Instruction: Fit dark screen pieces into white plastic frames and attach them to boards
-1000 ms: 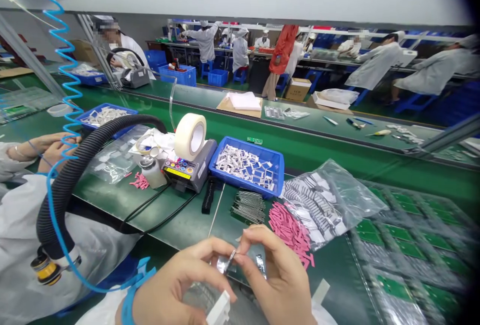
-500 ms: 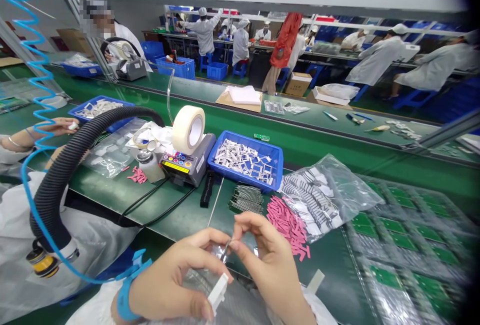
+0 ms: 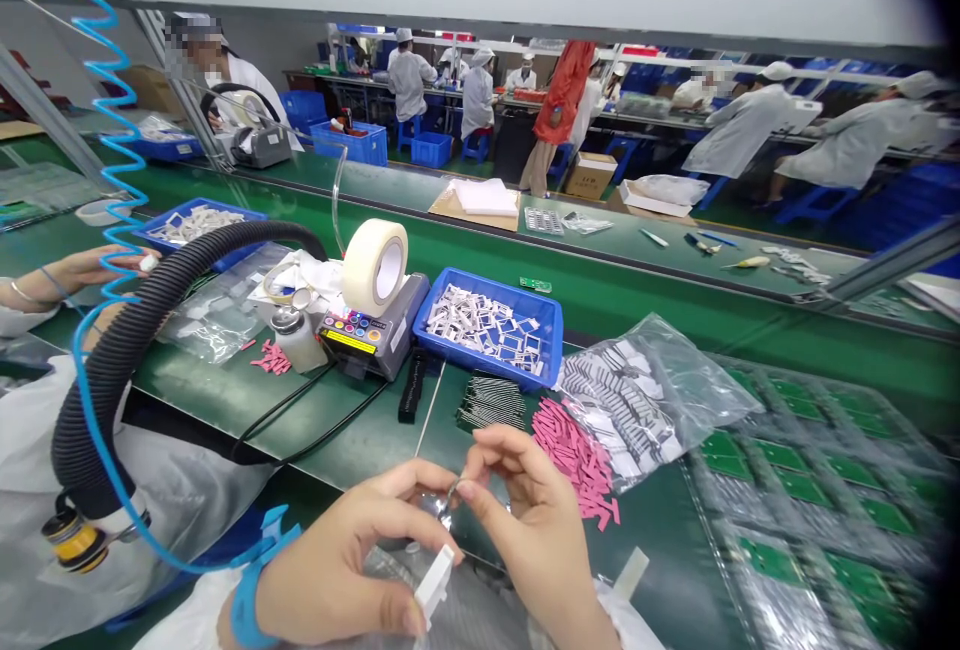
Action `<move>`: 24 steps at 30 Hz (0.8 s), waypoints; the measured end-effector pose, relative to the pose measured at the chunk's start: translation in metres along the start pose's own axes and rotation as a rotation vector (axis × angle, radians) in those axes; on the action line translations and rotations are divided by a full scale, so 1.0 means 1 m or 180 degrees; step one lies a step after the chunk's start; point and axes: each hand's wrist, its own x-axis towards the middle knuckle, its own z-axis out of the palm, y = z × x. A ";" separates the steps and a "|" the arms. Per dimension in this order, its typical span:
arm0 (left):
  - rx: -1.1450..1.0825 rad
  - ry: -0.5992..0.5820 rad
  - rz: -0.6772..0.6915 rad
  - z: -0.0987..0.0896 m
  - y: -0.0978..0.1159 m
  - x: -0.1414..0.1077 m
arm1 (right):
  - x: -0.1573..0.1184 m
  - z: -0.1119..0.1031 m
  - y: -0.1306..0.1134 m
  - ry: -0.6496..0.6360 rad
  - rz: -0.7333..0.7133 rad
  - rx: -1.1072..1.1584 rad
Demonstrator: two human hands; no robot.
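My left hand (image 3: 345, 555), with a blue wrist strap (image 3: 251, 602) on it, is closed on a small white plastic part (image 3: 435, 582) between thumb and fingers. My right hand (image 3: 529, 530) is closed in a pinch, thumb against forefinger, on a thin dark strip (image 3: 451, 502). The left forefinger meets the strip at the same spot, so the fingertips of both hands nearly touch. What kind of part the strip is I cannot make out. Just beyond my hands lie a pile of pink strips (image 3: 574, 460) and a stack of thin metallic pieces (image 3: 491, 402).
A blue bin (image 3: 556, 330) of white frames stands behind my hands, beside a tape roll (image 3: 375, 265) on a grey machine (image 3: 401, 330). On the right are a plastic bag (image 3: 667, 370) and trays of green circuit boards (image 3: 780, 485). A black hose (image 3: 97, 380) and a co-worker's hand (image 3: 101, 270) are left.
My view has shifted slightly. Both hands keep nearly the same pose; the thin strip between the fingertips sits at a slightly different angle. The white part stays in my left hand.
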 end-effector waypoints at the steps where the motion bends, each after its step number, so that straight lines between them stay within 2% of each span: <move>1: 0.0009 0.0009 0.0005 0.000 0.000 0.000 | 0.000 0.000 0.000 -0.0011 0.0007 0.0030; 8: 0.0008 -0.0002 0.0021 -0.001 -0.006 0.001 | 0.001 0.001 0.003 -0.0014 0.0022 -0.0057; 15: -0.0219 0.0002 0.0070 -0.003 -0.015 0.003 | -0.003 0.002 0.017 -0.0083 -0.0297 -0.0591; 20: -0.0656 0.0137 -0.0202 -0.003 -0.014 0.006 | -0.004 0.003 0.014 -0.0233 -0.0420 -0.0996; 24: -0.1205 0.0468 -0.0523 -0.006 -0.008 0.003 | -0.012 0.000 0.004 -0.0481 -0.0319 -0.0696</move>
